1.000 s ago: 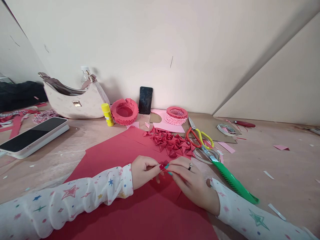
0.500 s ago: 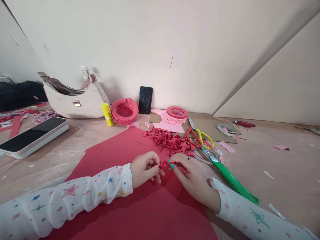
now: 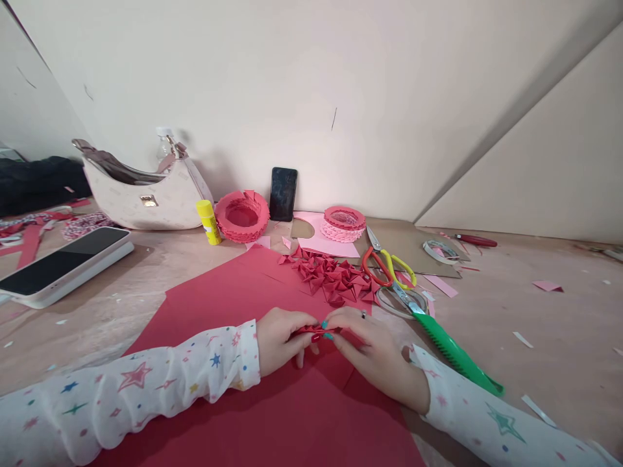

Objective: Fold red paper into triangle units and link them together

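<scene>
Over a large red sheet (image 3: 219, 292), my left hand (image 3: 285, 336) and my right hand (image 3: 367, 340) meet fingertip to fingertip. Both pinch a small folded red paper piece (image 3: 307, 329) between thumbs and forefingers; the fingers hide much of it. A heap of folded red paper pieces (image 3: 333, 275) lies just beyond the hands. Behind it stand a red ring of folded paper (image 3: 265, 217) and a smaller ring in red and pink (image 3: 343, 224).
A yellow glue stick (image 3: 208, 222), a white handbag (image 3: 146, 204) and a white-cased device (image 3: 68, 266) are at the left. A black phone (image 3: 283, 194) leans on the wall. Scissors (image 3: 389, 269), a green-handled tool (image 3: 452, 350) and tape (image 3: 440, 253) lie at the right.
My left hand's fingers have closed around the small red paper, where its thumb and forefinger were apart from my right hand's. The two hands' fingertips now touch.
</scene>
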